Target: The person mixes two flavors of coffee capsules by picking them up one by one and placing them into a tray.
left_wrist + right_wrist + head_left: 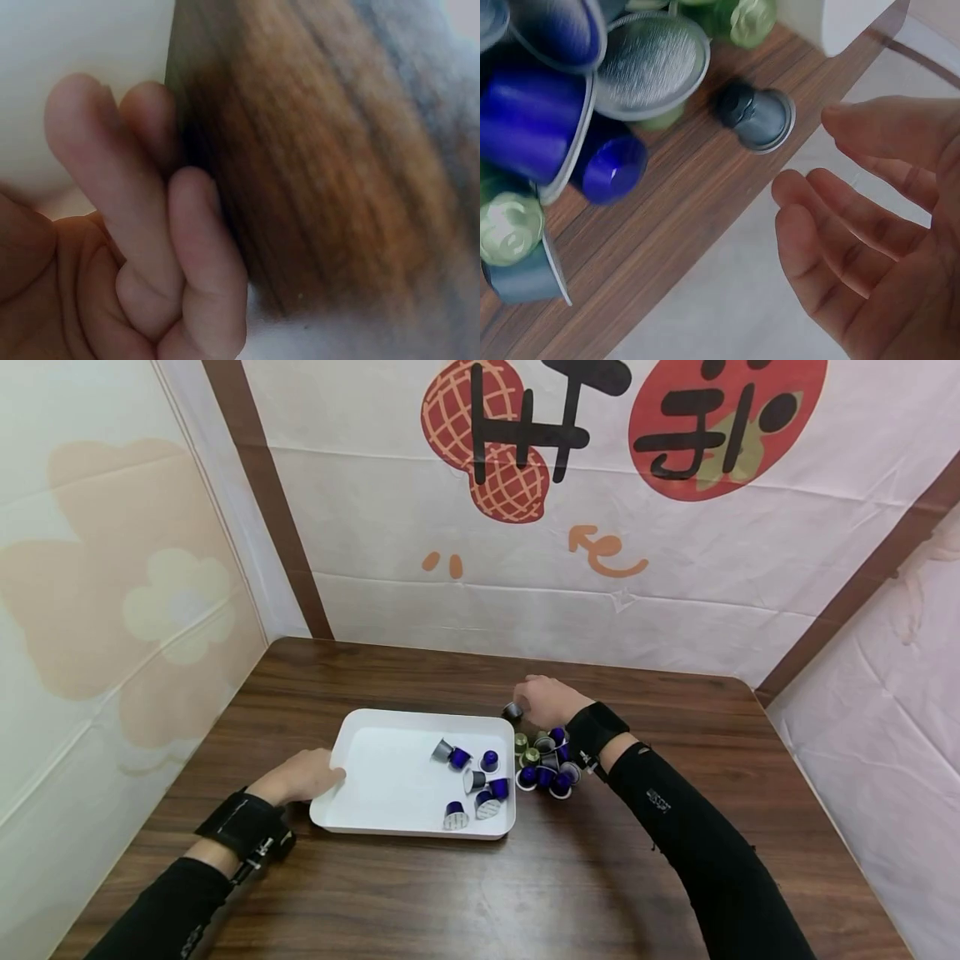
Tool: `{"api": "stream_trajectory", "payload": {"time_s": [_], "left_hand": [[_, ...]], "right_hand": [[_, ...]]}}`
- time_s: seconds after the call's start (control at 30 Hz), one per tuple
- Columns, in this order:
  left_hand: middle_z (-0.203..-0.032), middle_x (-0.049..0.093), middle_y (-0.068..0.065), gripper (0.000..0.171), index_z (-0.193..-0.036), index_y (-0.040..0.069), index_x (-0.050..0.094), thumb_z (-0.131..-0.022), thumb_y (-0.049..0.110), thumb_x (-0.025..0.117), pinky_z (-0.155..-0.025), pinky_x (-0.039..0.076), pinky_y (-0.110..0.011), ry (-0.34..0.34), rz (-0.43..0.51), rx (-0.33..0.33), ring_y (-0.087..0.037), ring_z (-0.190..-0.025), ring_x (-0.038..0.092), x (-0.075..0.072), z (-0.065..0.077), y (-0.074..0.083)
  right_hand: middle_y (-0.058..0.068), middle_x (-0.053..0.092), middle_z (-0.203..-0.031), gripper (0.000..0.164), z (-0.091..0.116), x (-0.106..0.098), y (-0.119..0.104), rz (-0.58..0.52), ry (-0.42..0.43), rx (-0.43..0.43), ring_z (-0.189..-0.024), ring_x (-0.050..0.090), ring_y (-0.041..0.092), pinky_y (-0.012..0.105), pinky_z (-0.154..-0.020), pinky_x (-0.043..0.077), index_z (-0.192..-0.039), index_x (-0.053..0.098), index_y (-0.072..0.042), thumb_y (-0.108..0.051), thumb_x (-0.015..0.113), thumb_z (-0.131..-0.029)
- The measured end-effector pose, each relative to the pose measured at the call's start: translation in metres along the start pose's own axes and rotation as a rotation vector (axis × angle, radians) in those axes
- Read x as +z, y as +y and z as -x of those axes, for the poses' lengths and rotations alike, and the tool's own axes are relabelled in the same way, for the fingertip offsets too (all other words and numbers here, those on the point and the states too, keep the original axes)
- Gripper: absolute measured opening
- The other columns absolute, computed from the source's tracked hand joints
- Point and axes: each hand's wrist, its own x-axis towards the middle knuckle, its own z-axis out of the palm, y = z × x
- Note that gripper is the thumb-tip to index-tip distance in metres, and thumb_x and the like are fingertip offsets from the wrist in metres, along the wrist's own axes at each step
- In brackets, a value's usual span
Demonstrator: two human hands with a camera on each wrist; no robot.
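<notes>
In the head view my left hand [300, 775] grips the left edge of a white tray [397, 777], thumb over the rim. Its curled fingers [202, 240] lie against the tray's side in the left wrist view. My right hand [551, 700] is past the tray's upper right corner, thumb and fingers parted with nothing between them. A dark grey coffee capsule [763, 120] lies on its side just short of those fingertips. Several blue and grey capsules, one a blue capsule [489, 761], lie in the tray's right half.
Right of the tray sits a pile of blue, green and grey coffee capsules [547, 768], below my right wrist. The brown wooden table [420, 893] runs back to a printed white cloth [450, 618]. More cloth hangs at the left and right sides.
</notes>
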Motion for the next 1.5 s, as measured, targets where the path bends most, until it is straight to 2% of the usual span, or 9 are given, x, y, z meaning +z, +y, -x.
{"api": "stream_trajectory", "payload": {"time_s": [0.2,0.6,0.87,0.97,1.03,1.13,1.2,1.37,1.5], "left_hand": [[-0.085,0.062,-0.008,0.041,-0.119,-0.013,0.054,-0.093,0.018,0.045,-0.066,0.045,-0.033,0.001,-0.003,0.004,-0.017,-0.070,0.056,-0.001,0.001,0.001],[-0.087,0.063,-0.009,0.041,-0.120,-0.011,0.055,-0.093,0.019,0.045,-0.067,0.045,-0.033,-0.005,0.004,-0.020,-0.018,-0.070,0.056,0.001,0.003,0.004],[-0.087,0.062,-0.009,0.039,-0.116,-0.011,0.057,-0.093,0.019,0.046,-0.068,0.045,-0.035,0.006,-0.007,-0.015,-0.019,-0.072,0.056,-0.002,0.002,0.006],[-0.088,0.063,-0.009,0.039,-0.117,-0.010,0.057,-0.093,0.018,0.046,-0.068,0.045,-0.034,0.006,-0.003,-0.019,-0.018,-0.072,0.056,-0.002,0.002,0.004],[-0.087,0.063,-0.008,0.039,-0.117,-0.010,0.057,-0.093,0.018,0.046,-0.068,0.045,-0.034,0.001,0.003,-0.021,-0.018,-0.072,0.057,-0.001,0.002,0.004],[-0.086,0.063,-0.008,0.038,-0.117,-0.010,0.057,-0.092,0.017,0.045,-0.068,0.045,-0.034,0.000,0.013,-0.029,-0.018,-0.071,0.057,0.000,0.001,0.003],[-0.086,0.063,-0.008,0.039,-0.117,-0.010,0.057,-0.092,0.017,0.045,-0.067,0.045,-0.034,0.002,0.010,-0.026,-0.018,-0.071,0.056,0.000,0.002,0.003],[-0.085,0.062,-0.007,0.038,-0.117,-0.010,0.057,-0.092,0.017,0.044,-0.066,0.045,-0.034,0.007,0.009,-0.017,-0.017,-0.070,0.056,0.000,0.002,0.003],[-0.087,0.063,-0.008,0.039,-0.118,-0.010,0.056,-0.093,0.017,0.045,-0.066,0.045,-0.034,0.005,0.009,-0.017,-0.017,-0.070,0.056,-0.001,0.002,0.004]], "right_hand": [[0.016,0.052,-0.129,0.038,-0.014,0.003,0.007,0.018,-0.033,0.041,-0.121,0.046,0.031,0.041,-0.094,0.041,-0.130,0.054,-0.003,-0.003,0.054,-0.092],[0.016,0.048,-0.136,0.049,-0.036,0.023,0.011,0.009,-0.145,0.119,-0.120,0.049,0.030,0.037,-0.088,0.043,-0.138,0.047,-0.006,-0.008,0.060,-0.091],[0.016,0.048,-0.137,0.050,-0.037,0.029,0.016,-0.008,-0.156,0.138,-0.123,0.047,0.031,0.041,-0.096,0.041,-0.139,0.046,-0.006,-0.012,0.061,-0.091],[0.017,0.049,-0.135,0.049,-0.037,0.026,0.015,-0.003,-0.148,0.128,-0.110,0.055,0.028,0.037,-0.088,0.044,-0.138,0.046,-0.004,-0.013,0.059,-0.092],[0.017,0.053,-0.129,0.042,-0.036,0.023,0.016,-0.021,-0.144,0.129,-0.089,0.058,0.024,0.035,-0.078,0.043,-0.132,0.051,-0.002,-0.014,0.058,-0.092],[0.018,0.056,-0.122,0.031,-0.034,0.019,0.017,-0.037,-0.128,0.129,-0.067,0.045,0.018,0.034,-0.072,0.037,-0.119,0.058,0.000,-0.016,0.057,-0.092],[0.018,0.057,-0.118,0.024,-0.033,0.017,0.019,-0.041,-0.114,0.133,-0.062,0.038,0.017,0.033,-0.071,0.036,-0.110,0.060,0.000,-0.016,0.056,-0.092],[0.018,0.056,-0.121,0.038,-0.028,0.009,0.020,-0.055,-0.058,0.123,-0.064,0.038,0.015,0.033,-0.070,0.036,-0.124,0.055,0.002,-0.018,0.055,-0.092],[0.012,0.057,-0.090,0.036,-0.023,-0.001,0.009,-0.092,-0.015,0.066,-0.060,0.036,0.014,0.031,-0.063,0.033,-0.123,0.055,0.000,-0.020,0.055,-0.093]]}}
